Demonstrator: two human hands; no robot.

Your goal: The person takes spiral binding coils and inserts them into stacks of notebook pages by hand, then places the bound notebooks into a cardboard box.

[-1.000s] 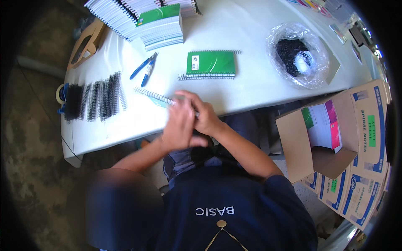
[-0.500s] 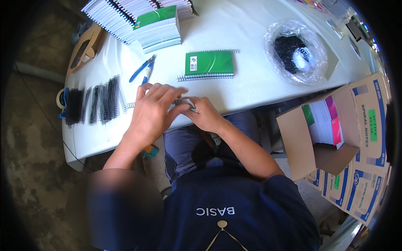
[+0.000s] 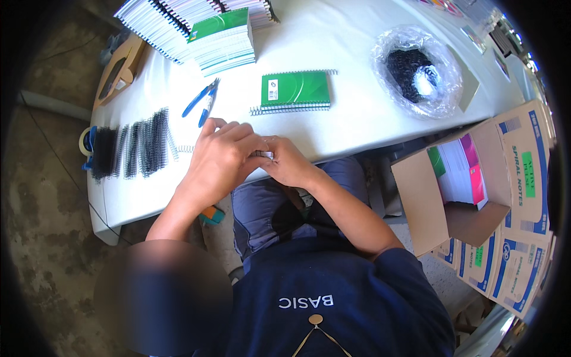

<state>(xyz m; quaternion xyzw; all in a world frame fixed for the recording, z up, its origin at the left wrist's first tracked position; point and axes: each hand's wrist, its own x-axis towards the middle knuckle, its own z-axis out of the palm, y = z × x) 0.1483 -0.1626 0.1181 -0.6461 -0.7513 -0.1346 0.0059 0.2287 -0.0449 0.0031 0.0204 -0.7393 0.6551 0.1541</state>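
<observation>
Over the table's near edge, my left hand (image 3: 225, 153) is closed round a dark spiral binding coil (image 3: 185, 149), whose free end sticks out to its left. My right hand (image 3: 286, 162) grips a small notebook (image 3: 263, 155), of which only a pale page edge shows. The fingers of both hands meet there and hide where coil and pages join. Beyond my hands lies a green spiral notebook (image 3: 295, 89), with coils along its far and near edges. Blue-handled pliers (image 3: 195, 102) and a blue and white tool (image 3: 207, 110) rest left of it.
Rows of dark coils (image 3: 140, 143) lie at the left, near a tape roll (image 3: 86, 141). Notebook stacks (image 3: 223, 50) stand at the back left. A clear plastic bag (image 3: 383, 74) holds black coils. An open carton (image 3: 419, 202) with notebooks stands at the right.
My left hand's fingers have curled in and shifted right against my right hand. The grey-green piece and coil stretch that showed between them are now mostly covered.
</observation>
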